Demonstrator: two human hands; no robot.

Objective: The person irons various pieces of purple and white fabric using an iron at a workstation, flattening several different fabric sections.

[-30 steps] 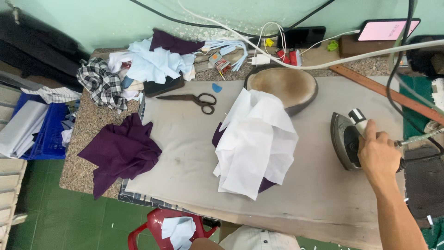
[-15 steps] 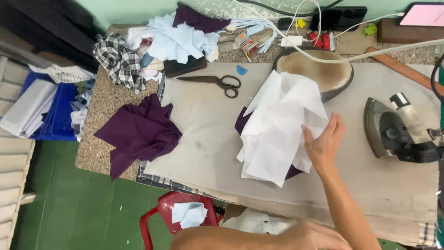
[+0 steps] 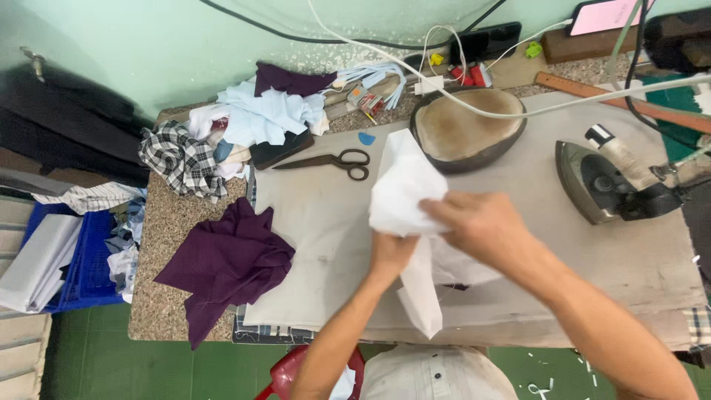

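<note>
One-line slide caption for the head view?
Both hands lift white fabric over the ironing pad, grey iron parked right.

Both hands, left hand (image 3: 391, 252) and right hand (image 3: 485, 226), grip white fabric (image 3: 404, 194) above the padded worktop (image 3: 318, 244); scissors (image 3: 326, 160) near its far edge, iron (image 3: 603, 181) toward its right edge, purple cloth (image 3: 222, 263) overhanging the left edge, apparently crumpled.

Both forearms bare to the elbow, no sleeves in frame, no watch, rings or gloves on either the left hand (image 3: 391, 252) or the right hand (image 3: 481, 228). Fingers (image 3: 437, 211) bare, nothing taped or covered. Torso at the bottom edge of frame: pale grey-white button-up shirt (image 3: 437, 374), a couple of small buttons visible down the front placket.
</note>
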